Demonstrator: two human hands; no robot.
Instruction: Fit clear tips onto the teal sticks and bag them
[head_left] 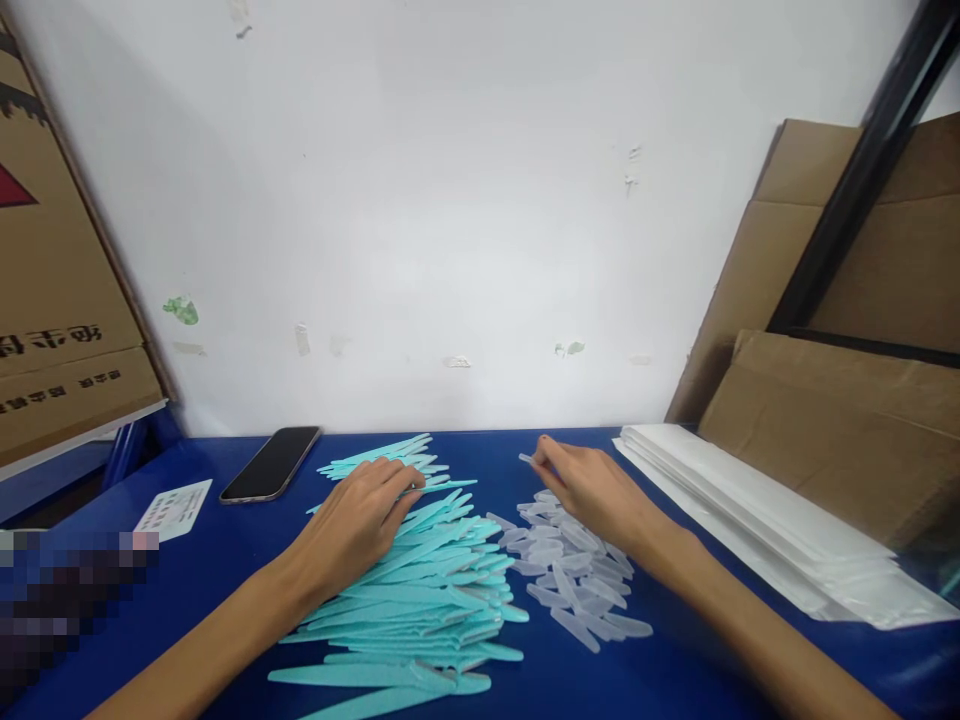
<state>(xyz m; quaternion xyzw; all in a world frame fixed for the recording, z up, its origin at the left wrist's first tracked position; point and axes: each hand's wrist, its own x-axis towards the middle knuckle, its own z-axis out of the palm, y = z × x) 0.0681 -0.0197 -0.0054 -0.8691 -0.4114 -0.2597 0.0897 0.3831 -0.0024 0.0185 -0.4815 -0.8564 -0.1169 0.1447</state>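
My left hand (375, 505) is closed with fingertips and thumb pinching one teal eyebrow razor (454, 485), whose tip points right. Beneath and around that hand spreads a heap of similar teal razors (420, 610), most lying crosswise with their blade ends to the right. My right hand (570, 475) pinches a small translucent plastic cap (527, 459) between thumb and fingers, its end sticking out to the left. Below the right hand lies a loose pile of the same caps (577, 580). The two hands are apart, with a gap of blue table between them.
On the blue table (247, 560), a phone (271, 465) and a printed card (174, 508) lie at the left. White flat bags (765, 530) are stacked at the right. Cardboard boxes (67, 250) stand left, with more cardboard (832, 420) right. A white wall (465, 220) closes the back.
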